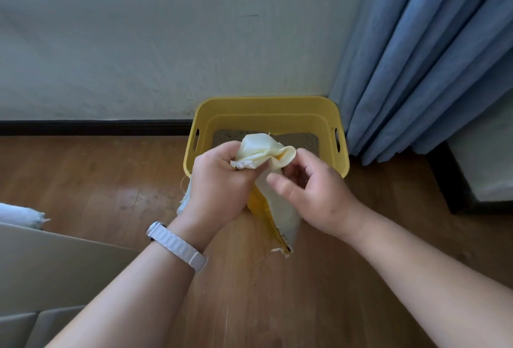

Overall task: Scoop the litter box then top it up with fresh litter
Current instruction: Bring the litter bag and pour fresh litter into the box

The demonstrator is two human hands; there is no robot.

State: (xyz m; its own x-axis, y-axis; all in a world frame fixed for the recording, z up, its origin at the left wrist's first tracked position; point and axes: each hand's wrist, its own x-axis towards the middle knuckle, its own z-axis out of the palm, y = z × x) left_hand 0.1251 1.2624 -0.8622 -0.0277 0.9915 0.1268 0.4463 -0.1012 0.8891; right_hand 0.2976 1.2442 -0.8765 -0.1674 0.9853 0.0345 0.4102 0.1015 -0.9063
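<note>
Looking down, head view: both hands over the near edge of the litter box.
Floor point(111, 175): wood-look planks, glossy; pale crumbs scattered near centre, below the bag's lower corner.
Wall point(138, 42): pale, scuffed, far side; dark baseboard point(94, 127) along its foot.
Curtain point(427, 56): blue, pleated, far right, hanging to the floor just beside the box's right wall.
Litter box point(266, 106): yellow plastic tub, handle slots in left and right walls, set against the wall at far centre; grey litter point(302, 139) in a low layer on its bottom.
Litter bag point(286, 208): cream outside, yellow inside, frayed torn edges; held between the hands, top bunched over the box's near rim, lower corner hanging toward the floor.
Left hand point(219, 181): fist closed tight on the bag's bunched top, knuckles up, wrist bent toward the box.
Right hand point(311, 189): fingers curled loosely, pinching a fold of the bag's mouth at the fingertips; thumb sticks out left, free of the bag.
Watch band point(177, 245): white, on the left wrist.
Near left: beige cardboard flaps point(55, 264); a white frayed bundle point(19, 214) just beyond them at the left edge, can't tell what it is.
</note>
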